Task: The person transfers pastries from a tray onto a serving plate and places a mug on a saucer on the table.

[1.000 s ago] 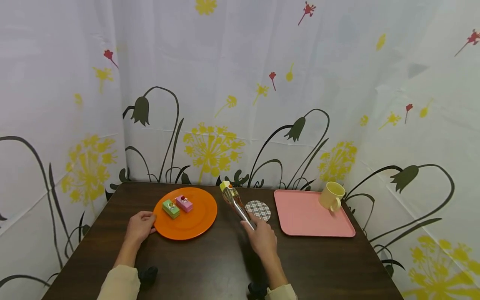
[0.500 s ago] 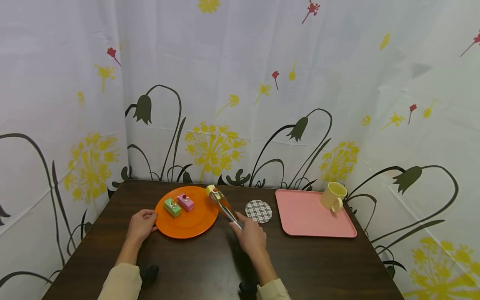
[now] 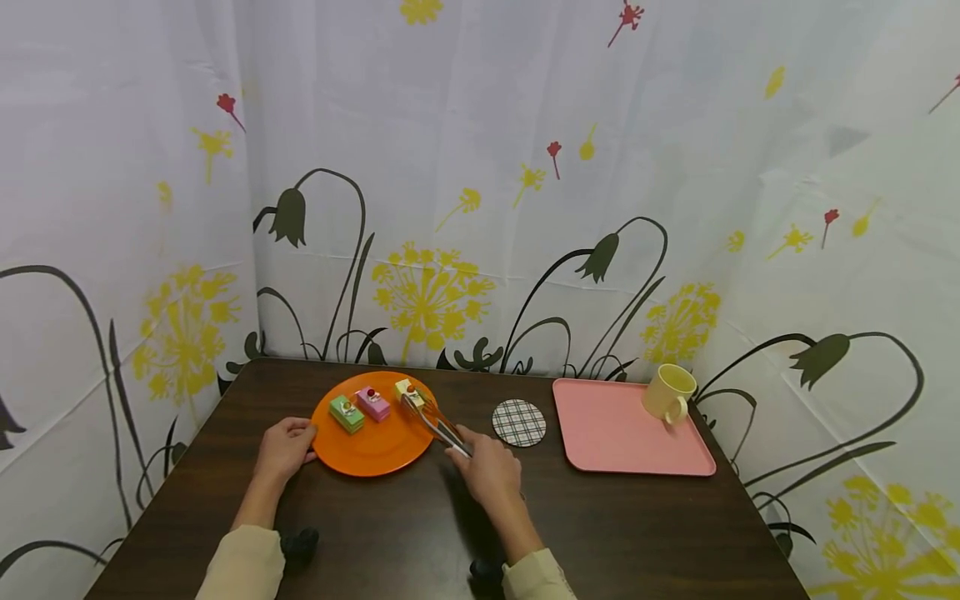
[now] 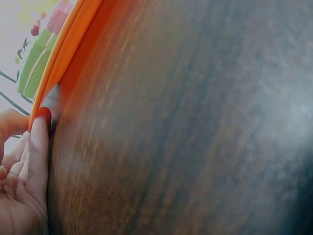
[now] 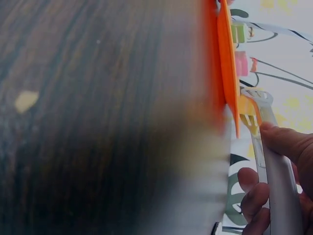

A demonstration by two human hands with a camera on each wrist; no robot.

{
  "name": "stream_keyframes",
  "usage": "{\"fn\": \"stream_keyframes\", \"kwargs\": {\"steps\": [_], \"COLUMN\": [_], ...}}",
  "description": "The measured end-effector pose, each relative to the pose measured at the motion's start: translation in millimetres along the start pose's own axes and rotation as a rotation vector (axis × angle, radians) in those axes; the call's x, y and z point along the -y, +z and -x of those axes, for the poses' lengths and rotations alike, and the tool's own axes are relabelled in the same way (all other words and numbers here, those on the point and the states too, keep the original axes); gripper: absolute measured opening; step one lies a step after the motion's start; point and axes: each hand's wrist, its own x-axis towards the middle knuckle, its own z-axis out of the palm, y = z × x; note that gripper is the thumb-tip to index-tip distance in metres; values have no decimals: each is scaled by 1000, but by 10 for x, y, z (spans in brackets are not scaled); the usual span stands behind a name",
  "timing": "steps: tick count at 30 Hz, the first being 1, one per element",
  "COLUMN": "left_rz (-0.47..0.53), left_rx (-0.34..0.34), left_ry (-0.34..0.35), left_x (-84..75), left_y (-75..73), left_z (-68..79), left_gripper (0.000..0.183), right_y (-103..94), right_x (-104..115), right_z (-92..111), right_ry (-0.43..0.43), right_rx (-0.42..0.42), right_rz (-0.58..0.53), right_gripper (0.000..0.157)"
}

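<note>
On L side of the dark brown desk [image 3: 390,542], the L hand [image 3: 281,450] pinches the rim of an orange plate [image 3: 367,454], thumb above & fingers below; its cuff is cream. On the plate, L to R: green cake [image 3: 347,414], then pink cake [image 3: 372,403] just beside it, each w/ a small topping. Next, near the plate's far R edge, yellow cake [image 3: 406,390], w/ ends of the tongs [image 3: 442,429] right at it; can't tell if they squeeze it. R hand [image 3: 489,468], approx. centre, has fingers & thumb wrapped round the tongs' handle, which slants up-L over the plate's R rim. Further R, a round checked coaster [image 3: 519,423] lies flat, then a pink tray [image 3: 622,442] w/ a yellow mug [image 3: 667,392] upright at its far R corner, handle toward the viewer.
</note>
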Motion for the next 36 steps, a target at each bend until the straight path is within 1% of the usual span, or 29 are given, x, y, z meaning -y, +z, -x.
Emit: {"fn": "stream_keyframes", "kwargs": {"steps": [8,15,30,36], "left_rz": [0,5,2,0], "left_rx": [-1,1,-1,-17], "left_ry": [-3,0,-5,-14], "left_x": [5,16,-2,-1], "left_y": [13,12,15,27], "left_z": [-17,-24,-14,-23], "left_gripper": [49,49,49,48], "right_y": [26,26,-1,-14], "right_x": [34,99,160,135], "right_z": [-39,-91,-102,-88], "right_ry": [-35,-66,-40,-24], "right_rx": [19,20,52,52], "right_rz": [70,104,146,141], "right_gripper": [52,51,56,57]}}
